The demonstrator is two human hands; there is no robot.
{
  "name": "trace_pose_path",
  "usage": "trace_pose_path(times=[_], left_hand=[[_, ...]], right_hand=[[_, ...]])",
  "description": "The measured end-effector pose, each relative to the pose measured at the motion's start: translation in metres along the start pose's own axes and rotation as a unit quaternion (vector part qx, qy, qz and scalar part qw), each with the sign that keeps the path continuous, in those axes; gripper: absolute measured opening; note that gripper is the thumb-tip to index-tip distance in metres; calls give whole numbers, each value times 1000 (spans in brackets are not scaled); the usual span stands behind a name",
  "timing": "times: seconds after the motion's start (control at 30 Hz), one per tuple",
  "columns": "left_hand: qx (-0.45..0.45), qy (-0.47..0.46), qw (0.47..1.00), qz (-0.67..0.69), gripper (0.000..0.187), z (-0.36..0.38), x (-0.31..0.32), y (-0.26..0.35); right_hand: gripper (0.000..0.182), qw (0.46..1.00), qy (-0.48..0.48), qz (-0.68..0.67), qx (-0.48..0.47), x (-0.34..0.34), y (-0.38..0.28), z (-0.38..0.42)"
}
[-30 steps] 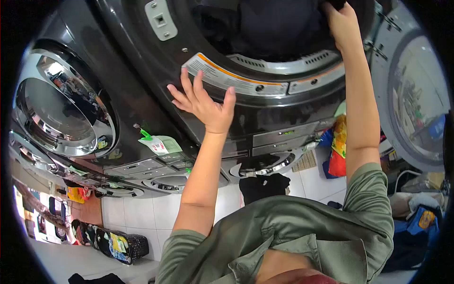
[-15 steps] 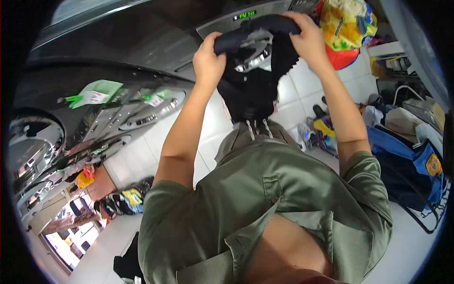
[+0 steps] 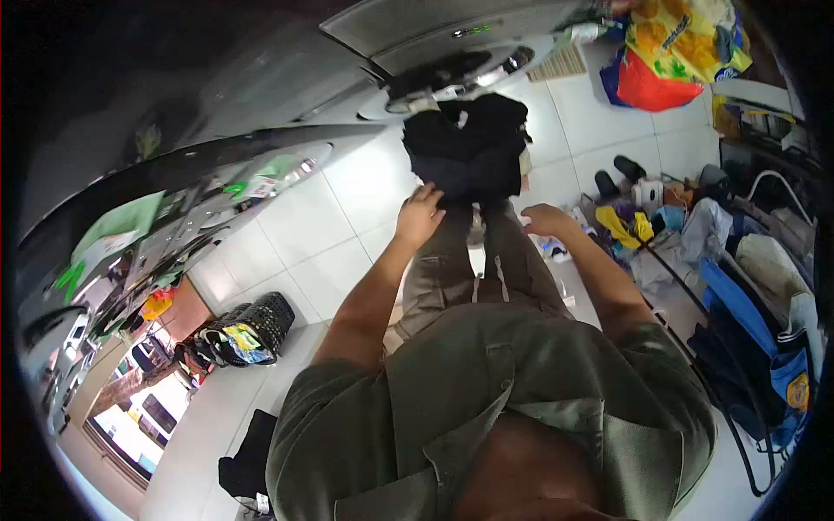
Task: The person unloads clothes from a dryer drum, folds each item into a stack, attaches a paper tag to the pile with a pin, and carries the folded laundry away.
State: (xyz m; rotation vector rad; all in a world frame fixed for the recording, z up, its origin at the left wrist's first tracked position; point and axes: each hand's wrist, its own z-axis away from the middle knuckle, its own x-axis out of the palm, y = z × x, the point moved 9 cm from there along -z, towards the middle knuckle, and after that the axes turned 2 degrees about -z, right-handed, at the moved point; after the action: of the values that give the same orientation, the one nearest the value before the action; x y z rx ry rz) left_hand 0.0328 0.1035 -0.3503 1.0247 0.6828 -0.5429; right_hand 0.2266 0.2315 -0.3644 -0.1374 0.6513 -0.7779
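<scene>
A black garment (image 3: 469, 148) lies bunched in front of my lower legs, close to the dark appliance front. My left hand (image 3: 420, 217) is at its near left edge, fingertips close to or touching the cloth, fingers loosely apart. On the other side, my right hand (image 3: 547, 220) is just off the near right corner of the garment, with thumb and fingers apart and nothing visible between them. What lies under the garment is mostly hidden; a pale edge shows at its right side.
Dark glossy appliances (image 3: 261, 78) with round doors line the left and front. A yellow and red bag (image 3: 669, 69) stands at front right. Shoes, bags and a black metal frame (image 3: 721, 417) crowd the right. A black basket (image 3: 265, 326) and dark cloth (image 3: 248, 464) are at left.
The black garment, held up and stretched between both hands before, is now lower and bunched. Both hands have come down and back towards my body, and their grip has loosened.
</scene>
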Motion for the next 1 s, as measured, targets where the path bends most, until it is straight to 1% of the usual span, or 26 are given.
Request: trace_pose_path(times=[0.03, 0.1, 0.13, 0.17, 0.23, 0.27, 0.3, 0.33, 0.37, 0.4, 0.43, 0.47, 0.5, 0.57, 0.6, 0.63, 0.67, 0.7, 0.73, 0.77, 0.83, 0.87, 0.9, 0.93, 0.97, 1.0], left_hand=[[46, 84, 995, 18, 34, 2, -54, 27], [106, 268, 957, -20, 36, 14, -199, 94], [130, 378, 915, -56, 38, 31, -276, 128], [154, 486, 855, -90, 40, 52, -348, 157], [266, 656, 695, -124, 45, 98, -455, 203], [252, 710, 642, -145, 46, 111, -493, 219], [234, 757, 588, -160, 48, 120, -520, 226], [214, 769, 576, -175, 49, 118, -539, 229], [192, 779, 567, -188, 50, 114, -553, 232], [73, 775, 593, -207, 52, 102, -557, 229], [93, 771, 587, -230, 51, 102, -555, 232], [107, 772, 579, -238, 51, 104, -553, 230], [122, 773, 572, -246, 51, 105, -551, 229], [118, 774, 564, -262, 49, 106, -550, 230], [118, 772, 568, -259, 48, 107, -551, 231], [111, 774, 568, -257, 46, 106, -550, 230], [111, 771, 568, -263, 45, 103, -550, 229], [110, 767, 572, -269, 45, 102, -549, 229], [119, 768, 571, -265, 44, 102, -549, 228], [128, 768, 570, -263, 44, 102, -549, 228], [134, 766, 573, -260, 41, 102, -547, 226], [136, 763, 572, -267, 41, 102, -546, 226], [139, 759, 573, -275, 40, 102, -546, 226], [148, 763, 567, -274, 38, 102, -546, 226], [145, 761, 572, -270, 38, 101, -544, 224], [145, 772, 568, -245, 36, 102, -544, 220]], right_hand=[[37, 989, -70, -114, -65, -24, -20, 15], [36, 956, 85, -234, -156, -151, -65, 68], [33, 932, 128, -278, -192, -224, -100, 111], [31, 903, 170, -317, -233, -297, -135, 158], [21, 804, 332, -301, -392, -423, -185, 250], [17, 734, 448, -258, -441, -478, -202, 297], [19, 673, 543, -227, -448, -525, -220, 326], [23, 646, 574, -235, -445, -566, -246, 335], [25, 615, 601, -232, -456, -617, -254, 312], [25, 710, 559, -147, -402, -658, -279, 273], [27, 792, 506, -59, -336, -686, -300, 237], [35, 855, 445, -52, -260, -700, -314, 197], [46, 907, 378, -46, -179, -702, -317, 160], [69, 974, 218, 24, -55, -681, -311, 106], [75, 944, 278, 159, -85, -694, -314, 75], [81, 889, 333, 293, -112, -711, -323, 57], [81, 883, 342, 299, -114, -723, -339, 64], [84, 918, 365, 113, -110, -736, -343, 79], [88, 920, 371, -78, -103, -742, -339, 85], [88, 918, 374, -74, -109, -746, -344, 81], [70, 893, 304, -288, -166, -747, -345, 48], [70, 892, 305, -284, -174, -757, -343, 19], [57, 868, 474, -26, -146, -792, -345, 3], [45, 814, 549, 125, -142, -816, -352, 8], [35, 724, 627, 264, -111, -836, -358, 14], [28, 726, 620, 297, -19, -869, -359, 34]])
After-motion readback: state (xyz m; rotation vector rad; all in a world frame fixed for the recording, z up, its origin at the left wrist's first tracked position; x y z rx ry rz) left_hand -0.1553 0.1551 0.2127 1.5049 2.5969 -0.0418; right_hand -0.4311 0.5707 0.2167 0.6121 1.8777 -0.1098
